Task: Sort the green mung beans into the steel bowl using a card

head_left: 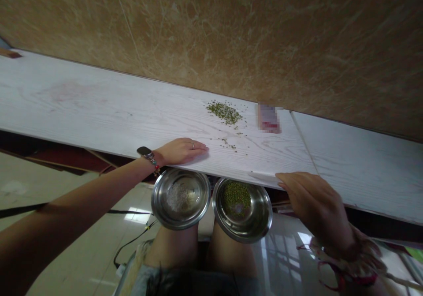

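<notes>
My left hand (185, 150) lies flat on the white wood-grain tabletop (132, 106), fingers stretched out to the right and nothing in them. At the front edge, my right hand (313, 203) pinches a thin, pale, flat strip (262, 177) that points left along the edge; its exact kind is unclear. A pile of green mung beans mixed with whitish grains (225, 112) sits near the wall, and a few loose beans (228, 144) are scattered below it. Under the edge, a steel bowl (161, 214) holds whitish grains. Beside it another steel bowl (261, 225) contains green beans.
Behind the pile, a pixelated flat item (269, 118) lies close to the brown marbled wall (211, 35). Both bowls rest at my thighs (178, 247), below the tabletop edge. A black cable (124, 247) runs over the tiled floor (72, 243) on the left.
</notes>
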Motion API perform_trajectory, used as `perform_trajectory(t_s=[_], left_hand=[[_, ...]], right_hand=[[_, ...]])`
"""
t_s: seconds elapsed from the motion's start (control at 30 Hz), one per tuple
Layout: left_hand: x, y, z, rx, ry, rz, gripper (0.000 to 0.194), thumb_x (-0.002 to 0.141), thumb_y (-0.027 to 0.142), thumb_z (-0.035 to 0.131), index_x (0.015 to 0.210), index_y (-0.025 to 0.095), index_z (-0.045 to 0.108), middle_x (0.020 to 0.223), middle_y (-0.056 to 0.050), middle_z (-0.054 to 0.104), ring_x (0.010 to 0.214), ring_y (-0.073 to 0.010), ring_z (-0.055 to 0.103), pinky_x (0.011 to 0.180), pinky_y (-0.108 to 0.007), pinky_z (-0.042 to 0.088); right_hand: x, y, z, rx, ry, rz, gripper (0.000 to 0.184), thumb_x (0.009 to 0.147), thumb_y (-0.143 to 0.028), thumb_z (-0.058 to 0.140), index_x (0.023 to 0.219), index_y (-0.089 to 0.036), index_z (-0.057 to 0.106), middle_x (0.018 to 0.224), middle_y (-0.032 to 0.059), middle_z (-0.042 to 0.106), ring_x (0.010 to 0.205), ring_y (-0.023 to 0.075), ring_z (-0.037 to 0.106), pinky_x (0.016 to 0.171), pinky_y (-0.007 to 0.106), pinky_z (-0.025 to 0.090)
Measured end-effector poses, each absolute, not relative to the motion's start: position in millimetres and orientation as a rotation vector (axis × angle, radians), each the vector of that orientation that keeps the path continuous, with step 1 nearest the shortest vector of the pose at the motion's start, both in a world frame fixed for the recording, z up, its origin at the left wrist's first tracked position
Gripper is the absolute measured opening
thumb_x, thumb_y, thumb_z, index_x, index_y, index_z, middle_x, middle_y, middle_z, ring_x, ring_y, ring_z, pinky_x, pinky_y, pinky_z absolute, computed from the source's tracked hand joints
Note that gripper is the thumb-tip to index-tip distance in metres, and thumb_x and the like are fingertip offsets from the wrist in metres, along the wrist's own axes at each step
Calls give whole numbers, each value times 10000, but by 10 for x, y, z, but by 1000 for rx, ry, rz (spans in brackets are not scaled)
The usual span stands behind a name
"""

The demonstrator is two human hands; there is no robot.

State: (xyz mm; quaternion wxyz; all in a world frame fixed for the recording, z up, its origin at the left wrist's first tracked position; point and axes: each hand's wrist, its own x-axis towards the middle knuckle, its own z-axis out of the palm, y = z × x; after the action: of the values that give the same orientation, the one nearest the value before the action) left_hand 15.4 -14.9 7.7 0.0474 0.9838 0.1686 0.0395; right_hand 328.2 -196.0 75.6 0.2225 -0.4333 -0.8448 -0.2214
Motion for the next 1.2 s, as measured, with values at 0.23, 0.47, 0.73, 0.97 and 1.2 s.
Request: perform_trajectory(t_s=[0.23, 0.47, 0.73, 0.97, 1.2], left_hand=[[136, -136, 58, 2994, 483, 152, 432, 914, 142, 378, 1316, 268, 474, 1375, -31, 511, 1220, -188, 498, 989, -347, 381], [137, -134, 58, 2999, 353, 197, 403, 947, 178, 375, 1330, 268, 466, 1424, -23, 452, 1288, -167, 432, 1034, -324, 353], [169, -94, 61, 2928, 453, 137, 388, 966, 274, 361, 1338, 231, 461, 1433, -20, 440, 1320, -149, 384, 1097, -320, 265], [164, -176, 66, 2900, 514, 79, 457, 962, 357, 382, 1397, 215, 355, 1477, -50, 372, 1369, -191, 299, 1121, -385, 177], [155, -201, 39, 2916, 526, 65, 485, 964, 392, 381, 1417, 235, 307, 1486, -47, 356, 1380, -187, 270, 1122, -369, 147]], right_hand=[[3325, -1923, 704, -1252, -2304, -697, 182, 828, -18, 499, 936, -109, 614, 798, 84, 682, 766, 187, 610, 685, 311, 489], [3319, -1979, 693, -1218, -2284, -596, 187, 826, -31, 513, 956, -118, 616, 798, 73, 677, 770, 179, 611, 695, 304, 487], [3316, -2055, 694, -1211, -2275, -603, 208, 831, -21, 491, 963, -124, 614, 824, 74, 684, 792, 169, 619, 728, 297, 505], [3319, -2120, 697, -1273, -2215, -557, 229, 814, -49, 557, 1011, -144, 625, 855, 70, 692, 813, 173, 631, 752, 308, 517], [3352, -2040, 660, -1295, -2176, -649, 244, 833, -75, 553, 1047, -177, 606, 831, 46, 688, 784, 163, 621, 732, 296, 503]])
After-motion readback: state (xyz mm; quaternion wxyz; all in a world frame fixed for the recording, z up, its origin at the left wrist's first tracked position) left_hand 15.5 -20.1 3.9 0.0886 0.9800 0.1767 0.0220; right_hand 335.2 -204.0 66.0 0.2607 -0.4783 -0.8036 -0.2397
